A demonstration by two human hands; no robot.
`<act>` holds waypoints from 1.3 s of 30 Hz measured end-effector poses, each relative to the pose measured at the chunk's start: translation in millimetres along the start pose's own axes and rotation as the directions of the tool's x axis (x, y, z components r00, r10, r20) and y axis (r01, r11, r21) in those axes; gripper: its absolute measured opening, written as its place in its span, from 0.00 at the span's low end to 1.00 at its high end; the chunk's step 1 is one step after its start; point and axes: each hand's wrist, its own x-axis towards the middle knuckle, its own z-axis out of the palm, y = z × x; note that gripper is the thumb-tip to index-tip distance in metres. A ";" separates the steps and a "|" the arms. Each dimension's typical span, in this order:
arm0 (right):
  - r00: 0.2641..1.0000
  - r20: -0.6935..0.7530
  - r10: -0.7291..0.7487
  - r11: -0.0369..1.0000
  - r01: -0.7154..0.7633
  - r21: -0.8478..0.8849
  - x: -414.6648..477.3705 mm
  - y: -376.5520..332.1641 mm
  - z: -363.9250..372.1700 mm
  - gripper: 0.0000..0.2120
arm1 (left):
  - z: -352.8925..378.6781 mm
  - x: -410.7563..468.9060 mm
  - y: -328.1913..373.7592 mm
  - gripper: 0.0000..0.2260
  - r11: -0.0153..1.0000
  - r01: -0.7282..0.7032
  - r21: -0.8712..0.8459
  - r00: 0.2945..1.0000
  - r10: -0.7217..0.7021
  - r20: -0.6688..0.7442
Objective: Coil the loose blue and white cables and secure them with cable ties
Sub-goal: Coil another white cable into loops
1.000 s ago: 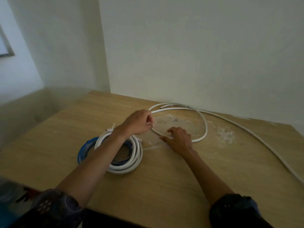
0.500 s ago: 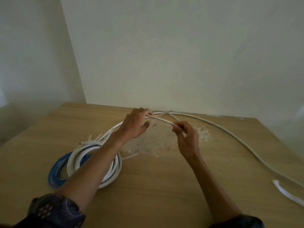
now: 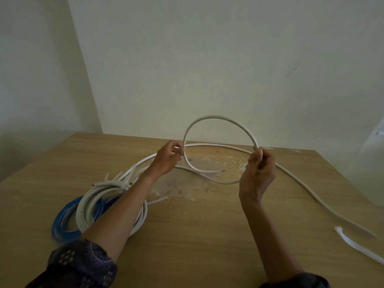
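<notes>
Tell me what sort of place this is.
Likely a bare room serving as a workspace: a scuffed wooden table against plain walls, holding a white cable coil and a blue cable coil.

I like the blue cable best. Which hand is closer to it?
Left. The left hand pinches the white loop beyond the blue coil; the right hand holds the loop's far side, farther away.

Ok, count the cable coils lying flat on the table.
2. A white coil lies under the left forearm at the near left; a blue coil sits partly beneath it, further left. The forearm may hide more.
</notes>
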 end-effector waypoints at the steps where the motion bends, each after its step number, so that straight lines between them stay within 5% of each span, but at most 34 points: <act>1: 1.000 0.001 0.008 1.000 -0.008 -0.002 -1.2 -0.2 0.8 0.10 | 2.2 -2.0 0.2 0.08 0.999 0.020 0.046 1.000 -0.020 0.007; 3: 1.000 0.008 0.008 1.000 -0.008 0.001 -2.3 -0.2 1.1 0.10 | 6.9 -6.2 0.9 0.10 0.997 0.042 0.065 0.999 -0.041 -0.014; 7: 0.997 0.080 -0.001 1.000 0.002 -0.009 -1.1 1.2 0.3 0.09 | 10.0 -16.0 12.9 0.12 0.982 0.069 -0.175 0.980 -0.100 -0.173; 11: 0.982 0.186 0.040 0.997 -0.028 -0.067 2.5 13.5 0.3 0.06 | 10.6 -17.9 27.3 0.11 0.915 0.146 -0.376 0.966 -0.214 -0.147; 17: 0.886 0.399 0.236 0.968 -0.251 -0.015 7.1 23.5 -4.3 0.12 | 20.3 -22.1 39.2 0.10 0.588 0.371 -0.719 0.879 -0.473 0.067; 22: 0.850 0.479 0.218 0.964 -0.263 0.029 -5.3 14.2 0.7 0.17 | 49.3 -36.4 45.6 0.09 0.353 0.446 -0.822 0.803 -0.563 0.194; 25: 0.827 0.544 0.140 0.978 -0.200 0.052 -9.1 4.6 1.4 0.16 | 67.1 -48.3 52.2 0.09 0.297 0.485 -0.823 0.780 -0.572 0.253; 27: 0.825 0.552 0.123 0.981 -0.186 0.058 -10.5 -0.5 1.8 0.14 | 76.3 -54.5 54.4 0.11 0.351 0.522 -0.777 0.776 -0.574 0.262; 29: 0.835 0.534 0.131 0.981 -0.188 0.052 -12.3 -3.7 2.2 0.12 | 80.2 -58.7 51.6 0.23 0.667 0.496 -0.555 0.844 -0.522 0.127; 31: 0.840 0.525 0.136 0.984 -0.176 0.026 -13.9 -4.7 3.1 0.11 | 76.2 -59.7 43.0 0.42 0.949 0.291 -0.124 0.947 -0.304 -0.103; 33: 0.841 0.531 0.105 0.993 -0.116 -0.012 -14.4 -4.2 3.7 0.10 | 69.7 -64.1 47.5 0.44 0.992 0.073 -0.102 0.986 -0.088 -0.143; 36: 0.839 0.544 -0.002 0.993 0.068 -0.100 -22.3 -1.6 7.0 0.06 | 63.9 -66.3 73.2 0.29 0.930 -0.088 -0.356 0.988 0.128 0.090; 39: 0.853 0.514 -0.094 0.972 0.190 -0.137 -34.8 -4.4 12.5 0.08 | 66.1 -71.1 88.6 0.15 0.902 -0.203 -0.382 0.978 0.209 -0.028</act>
